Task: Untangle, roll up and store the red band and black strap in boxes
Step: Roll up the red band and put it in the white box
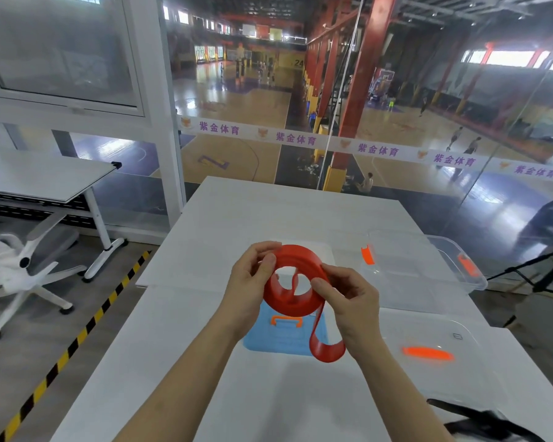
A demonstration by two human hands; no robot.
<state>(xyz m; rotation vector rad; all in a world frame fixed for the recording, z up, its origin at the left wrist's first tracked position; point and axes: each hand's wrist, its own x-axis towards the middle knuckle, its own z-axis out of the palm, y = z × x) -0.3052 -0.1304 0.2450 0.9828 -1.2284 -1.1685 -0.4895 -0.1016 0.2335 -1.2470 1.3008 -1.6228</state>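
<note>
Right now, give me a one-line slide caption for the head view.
Both hands, left hand and right hand, coil the red band above the white table; its tail hangs loose.

the band [296,283] is plain red-orange. the worktop [237,218] is white. a lid [284,333] is pale blue with an orange handle. clear boxes [428,266] carry orange latches. the strap [479,422] is black. floor tape [77,339] is striped yellow and black.
</note>
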